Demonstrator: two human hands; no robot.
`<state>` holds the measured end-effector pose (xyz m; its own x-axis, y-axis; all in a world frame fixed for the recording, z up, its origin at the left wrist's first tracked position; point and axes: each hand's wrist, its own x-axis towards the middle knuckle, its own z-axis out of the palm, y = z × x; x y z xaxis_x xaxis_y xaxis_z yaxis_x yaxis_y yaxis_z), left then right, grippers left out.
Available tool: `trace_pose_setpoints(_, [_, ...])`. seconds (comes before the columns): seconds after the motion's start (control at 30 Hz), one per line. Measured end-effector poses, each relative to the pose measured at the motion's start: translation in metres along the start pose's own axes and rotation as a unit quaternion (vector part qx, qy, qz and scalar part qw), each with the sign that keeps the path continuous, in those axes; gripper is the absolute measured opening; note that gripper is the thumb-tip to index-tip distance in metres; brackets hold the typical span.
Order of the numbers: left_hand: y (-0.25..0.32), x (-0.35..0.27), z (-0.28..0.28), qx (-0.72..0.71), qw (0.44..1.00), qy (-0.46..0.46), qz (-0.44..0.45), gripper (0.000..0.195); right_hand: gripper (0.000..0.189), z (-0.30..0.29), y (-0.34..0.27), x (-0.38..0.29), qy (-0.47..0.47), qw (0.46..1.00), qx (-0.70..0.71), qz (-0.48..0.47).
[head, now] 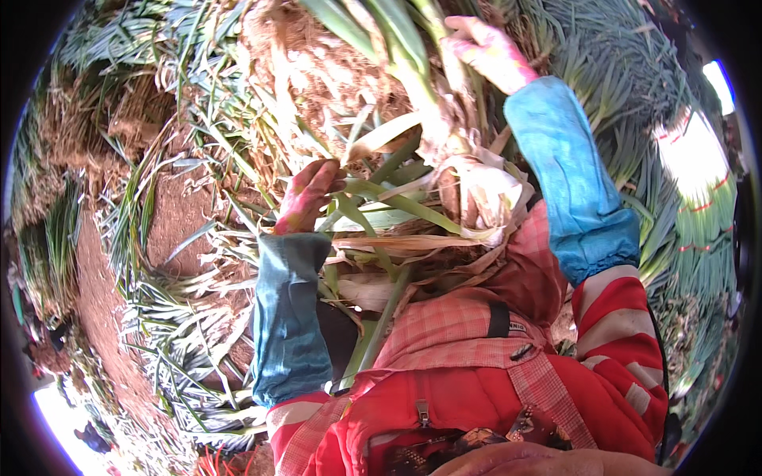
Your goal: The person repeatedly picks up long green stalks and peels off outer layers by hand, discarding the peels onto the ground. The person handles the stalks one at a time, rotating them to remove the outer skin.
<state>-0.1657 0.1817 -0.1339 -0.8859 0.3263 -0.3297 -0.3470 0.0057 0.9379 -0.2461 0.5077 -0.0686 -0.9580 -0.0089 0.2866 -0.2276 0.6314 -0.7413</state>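
My left hand (309,193), in a blue sleeve cover, has its fingers bent at a green leaf among loose leaves and dry husks before me. Whether it grips the leaf cannot be told. My right hand (485,50) reaches out at the top, fingers spread, beside the thick stalk of a green onion or leek (419,83). Its thumb and fingertips are overexposed, so contact is unclear. Dry, peeling outer leaves (488,190) lie over my lap near the stalks' lower ends. Long trimmed leaves (399,202) cross between both arms.
Heaped onion-like plants with roots (321,71) lie at the top. Strewn leaves (178,339) cover ground at the left, beside bare reddish soil (107,309). Bundles tied with red bands (702,208) stand at the far right. Red strands (223,461) lie at the bottom left.
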Motion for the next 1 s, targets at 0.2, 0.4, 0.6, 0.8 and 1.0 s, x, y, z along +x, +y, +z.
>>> trace_pose_setpoints(0.2, [0.013, -0.006, 0.001, -0.035, 0.998, -0.023, 0.042, 0.041, 0.059, 0.042, -0.039, -0.023, 0.141, 0.967, -0.197, -0.076])
trace_pose_setpoints(0.4, [0.007, -0.009, -0.003, -0.037, 0.997, -0.037, 0.062, 0.046, 0.067, 0.08, -0.048, -0.055, 0.012, 0.989, 0.088, 0.116])
trace_pose_setpoints(0.6, [0.003, -0.007, 0.007, -0.193, 0.966, -0.061, 0.163, 0.047, 0.054, 0.106, -0.097, -0.096, -0.1, 0.867, 0.483, 0.073])
trace_pose_setpoints(0.8, [0.006, -0.02, -0.003, -0.394, 0.874, -0.038, 0.281, 0.045, 0.037, 0.143, -0.148, -0.099, -0.249, 0.845, 0.463, 0.096])
trace_pose_setpoints(1.0, [0.015, -0.023, -0.029, -0.44, 0.841, 0.056, 0.309, 0.044, 0.029, 0.16, -0.169, -0.079, -0.246, 0.877, 0.412, 0.017])
